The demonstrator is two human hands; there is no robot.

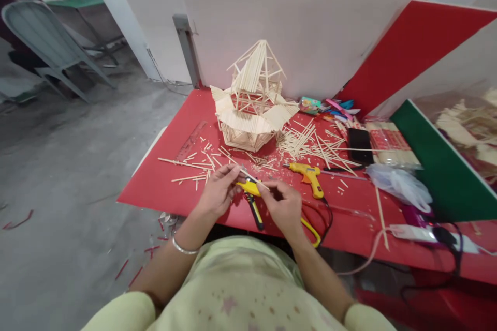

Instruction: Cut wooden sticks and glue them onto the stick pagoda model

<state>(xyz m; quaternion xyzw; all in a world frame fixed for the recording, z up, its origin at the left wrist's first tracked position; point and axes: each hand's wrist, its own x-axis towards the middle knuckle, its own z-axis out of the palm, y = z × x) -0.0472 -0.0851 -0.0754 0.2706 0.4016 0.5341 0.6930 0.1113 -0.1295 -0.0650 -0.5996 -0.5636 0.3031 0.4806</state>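
Stick (251, 178), thin and pale, lies between the person's two hands just above the near edge of the red table (155, 181). The left hand (218, 191) pinches its left end with fingertips closed on it, and the right hand (282, 206) pinches the other end in the same way. Under the hands lie yellow-handled cutters (252, 201), with dark and yellow grips running toward the person; whether a hand touches them cannot be told.

Behind the hands, many loose sticks and short offcuts (198, 165) are scattered over the table. A stick house (252, 101) with a pointed roof frame stands upright near the back of the table, against a white board (310, 26). A yellow glue gun (308, 175) lies just right of the hands, its cord curling toward the near edge. Farther right are a black phone (360, 145), a packet of sticks (392, 145), a crumpled clear bag (399, 183) and a white power strip (427, 232). A ruler (190, 140) lies on the left part of the table. A grey chair (42, 36) stands on the floor well apart to the left.
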